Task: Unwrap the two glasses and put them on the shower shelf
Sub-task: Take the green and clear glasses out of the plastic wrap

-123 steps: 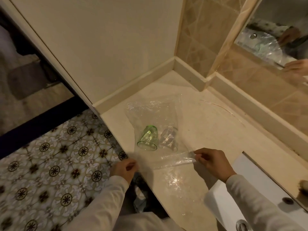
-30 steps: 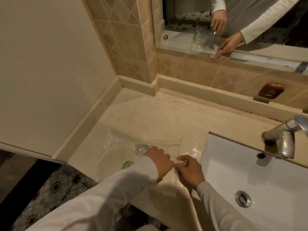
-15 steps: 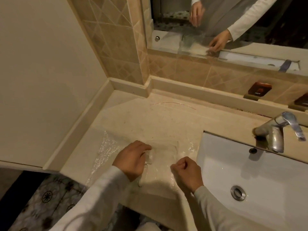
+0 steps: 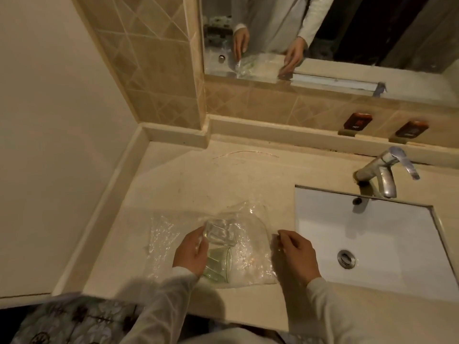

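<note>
A clear glass (image 4: 221,233) and a green glass (image 4: 218,266) lie on their sides on the beige counter (image 4: 211,180), inside a sheet of transparent bubble wrap (image 4: 248,256). My left hand (image 4: 191,253) rests against both glasses at their left side, fingers curled on the clear one. My right hand (image 4: 294,254) pinches the right edge of the wrap between thumb and forefinger, just left of the sink. Part of the green glass is hidden behind my left hand.
A white sink (image 4: 372,239) with a chrome tap (image 4: 382,175) lies to the right. A mirror (image 4: 323,33) and tiled wall stand behind, with two brown hot/cold tags (image 4: 357,121). A white wall closes the left; patterned floor tiles (image 4: 74,321) show below the counter edge.
My hands moved apart: the right now pinches the wrap's right edge, the wrap has been opened out, and both glasses show beside my left hand. The view also tilted slightly up.
</note>
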Action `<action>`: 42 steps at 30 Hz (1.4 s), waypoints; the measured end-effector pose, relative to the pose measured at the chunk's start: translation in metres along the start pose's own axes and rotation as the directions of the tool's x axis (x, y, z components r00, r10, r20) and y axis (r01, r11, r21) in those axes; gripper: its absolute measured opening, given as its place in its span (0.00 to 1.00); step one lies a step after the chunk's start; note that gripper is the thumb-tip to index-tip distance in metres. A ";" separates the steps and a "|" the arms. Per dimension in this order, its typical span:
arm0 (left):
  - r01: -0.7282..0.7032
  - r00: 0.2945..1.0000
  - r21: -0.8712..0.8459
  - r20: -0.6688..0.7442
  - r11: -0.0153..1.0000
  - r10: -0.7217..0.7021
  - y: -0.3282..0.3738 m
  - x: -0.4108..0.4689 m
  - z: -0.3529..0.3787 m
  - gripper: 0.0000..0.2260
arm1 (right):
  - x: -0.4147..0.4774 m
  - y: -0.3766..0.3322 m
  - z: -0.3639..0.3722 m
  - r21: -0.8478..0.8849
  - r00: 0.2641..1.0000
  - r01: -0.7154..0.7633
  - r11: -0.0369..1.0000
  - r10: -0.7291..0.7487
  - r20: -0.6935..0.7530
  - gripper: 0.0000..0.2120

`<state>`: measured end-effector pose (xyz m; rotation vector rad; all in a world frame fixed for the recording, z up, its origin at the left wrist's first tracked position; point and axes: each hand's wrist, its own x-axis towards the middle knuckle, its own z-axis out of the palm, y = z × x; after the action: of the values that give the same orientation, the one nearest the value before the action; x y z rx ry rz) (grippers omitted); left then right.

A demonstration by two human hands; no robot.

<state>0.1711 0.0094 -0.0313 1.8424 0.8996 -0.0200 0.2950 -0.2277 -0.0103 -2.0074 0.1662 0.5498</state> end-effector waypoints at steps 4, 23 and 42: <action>-0.016 0.999 0.035 0.042 0.999 0.015 -0.010 0.000 0.001 0.18 | -0.005 0.004 0.003 0.046 0.999 -0.006 0.999 0.008 -0.045 0.08; 0.143 0.989 0.081 -0.047 0.986 -0.140 -0.004 0.011 0.019 0.21 | 0.012 0.005 -0.005 0.068 1.000 0.017 0.998 -0.019 0.024 0.08; 0.108 0.992 0.388 0.024 0.915 -0.128 0.012 -0.001 0.026 0.21 | -0.001 0.014 -0.013 0.093 1.000 0.005 0.996 -0.007 0.024 0.07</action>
<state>0.1867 -0.0143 -0.0331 2.1365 1.0258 -0.3401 0.2932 -0.2460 -0.0162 -1.9100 0.1678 0.5530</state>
